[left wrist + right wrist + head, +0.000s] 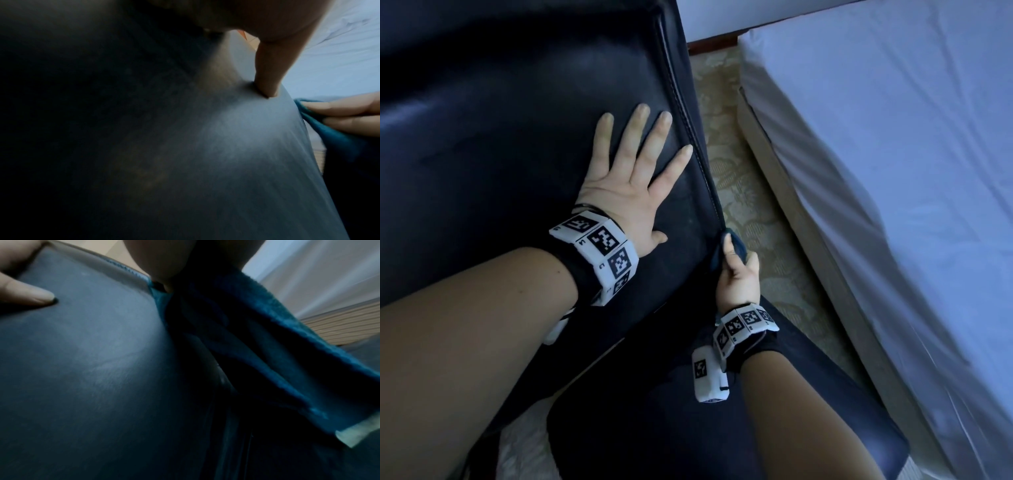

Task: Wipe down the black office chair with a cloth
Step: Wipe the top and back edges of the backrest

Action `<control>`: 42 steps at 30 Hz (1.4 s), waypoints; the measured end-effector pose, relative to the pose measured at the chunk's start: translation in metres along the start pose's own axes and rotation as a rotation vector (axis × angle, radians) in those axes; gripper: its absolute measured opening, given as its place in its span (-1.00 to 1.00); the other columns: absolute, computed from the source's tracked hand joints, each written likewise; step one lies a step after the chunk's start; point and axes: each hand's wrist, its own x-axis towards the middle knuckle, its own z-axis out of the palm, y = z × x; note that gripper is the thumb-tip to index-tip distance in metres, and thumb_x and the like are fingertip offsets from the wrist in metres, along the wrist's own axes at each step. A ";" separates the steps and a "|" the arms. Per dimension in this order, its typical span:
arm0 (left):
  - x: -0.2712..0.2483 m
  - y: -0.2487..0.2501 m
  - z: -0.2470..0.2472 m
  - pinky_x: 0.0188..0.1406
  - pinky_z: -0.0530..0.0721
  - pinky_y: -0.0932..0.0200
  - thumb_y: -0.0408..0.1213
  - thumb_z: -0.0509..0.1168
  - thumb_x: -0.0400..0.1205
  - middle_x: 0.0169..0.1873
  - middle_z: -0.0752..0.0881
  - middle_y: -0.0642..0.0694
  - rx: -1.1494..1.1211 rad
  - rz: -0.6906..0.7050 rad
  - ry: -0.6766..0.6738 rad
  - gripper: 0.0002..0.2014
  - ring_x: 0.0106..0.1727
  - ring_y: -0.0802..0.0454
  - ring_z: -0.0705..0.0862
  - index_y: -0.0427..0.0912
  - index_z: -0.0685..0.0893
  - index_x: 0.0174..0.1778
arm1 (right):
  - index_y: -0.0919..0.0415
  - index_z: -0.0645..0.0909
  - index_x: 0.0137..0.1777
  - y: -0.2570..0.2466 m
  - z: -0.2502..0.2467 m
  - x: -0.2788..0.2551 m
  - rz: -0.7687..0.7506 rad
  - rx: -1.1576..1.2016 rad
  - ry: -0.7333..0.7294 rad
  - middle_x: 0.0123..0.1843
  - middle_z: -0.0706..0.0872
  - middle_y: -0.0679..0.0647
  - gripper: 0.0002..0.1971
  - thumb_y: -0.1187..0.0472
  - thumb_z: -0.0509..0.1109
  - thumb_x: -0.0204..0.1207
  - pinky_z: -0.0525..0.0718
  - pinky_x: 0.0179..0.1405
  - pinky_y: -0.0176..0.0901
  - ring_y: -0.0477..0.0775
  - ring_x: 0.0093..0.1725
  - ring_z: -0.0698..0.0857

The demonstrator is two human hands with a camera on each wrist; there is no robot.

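Observation:
The black leather office chair (500, 137) fills the left of the head view, its backrest tilted toward me and its seat (688, 428) below. My left hand (630, 171) lies flat on the backrest with fingers spread straight. My right hand (738, 274) grips a dark teal cloth (736, 245) folded over the backrest's right stitched edge (688, 126). In the right wrist view the teal cloth (267, 345) hangs down along the chair side. In the left wrist view my left thumb (267, 73) presses the leather, and the cloth (329, 134) shows at right.
A bed with a white sheet (893, 171) stands close on the right. A narrow strip of patterned beige carpet (739, 178) runs between chair and bed. A wooden skirting (712, 46) shows at the top.

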 end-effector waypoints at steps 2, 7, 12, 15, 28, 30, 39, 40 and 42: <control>-0.001 0.003 -0.001 0.28 -0.56 -0.44 0.44 0.06 0.43 0.24 -0.78 -0.39 0.016 0.005 -0.024 0.17 0.35 -0.40 -0.65 -0.17 -0.78 0.26 | -0.15 0.36 0.49 0.006 -0.008 0.007 0.222 -0.043 -0.049 0.46 0.35 0.12 -0.57 0.25 0.03 0.71 0.34 0.22 -0.34 0.12 0.35 0.49; -0.001 0.005 0.003 0.31 -0.52 -0.42 0.43 0.04 0.44 0.24 -0.78 -0.39 0.035 0.001 -0.027 0.13 0.34 -0.41 -0.66 -0.14 -0.73 0.32 | 0.02 0.34 0.53 0.005 -0.014 0.021 0.439 0.053 -0.120 0.40 0.55 0.03 -0.59 0.25 -0.02 0.72 0.34 0.05 -0.34 0.10 0.33 0.53; -0.001 0.005 0.003 0.34 -0.49 -0.40 0.43 0.08 0.42 0.28 -0.75 -0.38 0.037 0.009 -0.014 0.14 0.44 -0.40 -0.57 -0.12 -0.69 0.35 | 0.23 0.39 0.47 -0.019 0.001 0.026 0.527 0.237 -0.091 0.43 0.51 0.17 -0.63 0.22 0.00 0.72 0.45 -0.26 -0.56 0.18 0.41 0.48; 0.001 0.004 0.004 0.34 -0.51 -0.40 0.43 0.09 0.42 0.28 -0.76 -0.37 0.030 0.009 -0.014 0.15 0.42 -0.39 -0.60 -0.12 -0.70 0.35 | 0.35 0.11 0.57 -0.022 0.002 0.020 0.308 -0.466 -0.315 0.58 0.28 0.18 -0.57 0.22 -0.09 0.74 0.02 0.53 -0.32 0.15 0.58 0.19; 0.002 0.001 0.007 0.26 -0.60 -0.40 0.40 0.10 0.42 0.29 -0.75 -0.37 -0.016 0.025 0.021 0.14 0.38 -0.38 -0.63 -0.12 -0.68 0.37 | 0.28 0.50 0.41 -0.042 -0.004 -0.001 0.329 0.330 -0.058 0.40 0.57 0.14 -0.65 0.35 0.20 0.63 0.33 0.42 -0.32 0.06 0.42 0.50; 0.001 0.001 0.006 0.25 -0.61 -0.40 0.40 0.10 0.43 0.29 -0.75 -0.38 -0.016 0.026 0.022 0.13 0.38 -0.38 -0.62 -0.12 -0.67 0.37 | 0.23 0.45 0.45 -0.034 -0.004 -0.002 0.304 0.283 -0.009 0.43 0.54 0.10 -0.62 0.35 0.16 0.65 0.24 0.27 -0.54 0.03 0.45 0.46; 0.004 0.003 0.011 0.32 -0.52 -0.38 0.41 0.10 0.43 0.26 -0.76 -0.36 0.008 0.031 0.039 0.14 0.45 -0.38 -0.56 -0.13 -0.69 0.35 | 0.38 0.20 0.55 -0.041 0.001 0.018 0.635 0.190 0.009 0.58 0.28 0.25 -0.57 0.29 0.01 0.71 0.26 0.46 -0.21 0.15 0.54 0.30; 0.004 0.002 0.010 0.33 -0.52 -0.38 0.40 0.10 0.43 0.26 -0.77 -0.36 0.001 0.030 0.040 0.14 0.44 -0.38 -0.57 -0.13 -0.69 0.34 | 0.38 0.16 0.56 -0.049 -0.001 0.015 0.572 0.118 -0.052 0.60 0.24 0.23 -0.57 0.29 -0.01 0.72 0.17 0.49 -0.24 0.14 0.56 0.26; 0.005 0.001 0.012 0.34 -0.51 -0.39 0.40 0.11 0.42 0.27 -0.76 -0.36 0.001 0.029 0.046 0.14 0.42 -0.38 -0.60 -0.13 -0.69 0.34 | 0.33 0.26 0.54 -0.063 -0.008 0.020 0.593 0.297 -0.063 0.55 0.36 0.21 -0.59 0.29 0.00 0.72 0.27 0.29 -0.43 0.13 0.51 0.36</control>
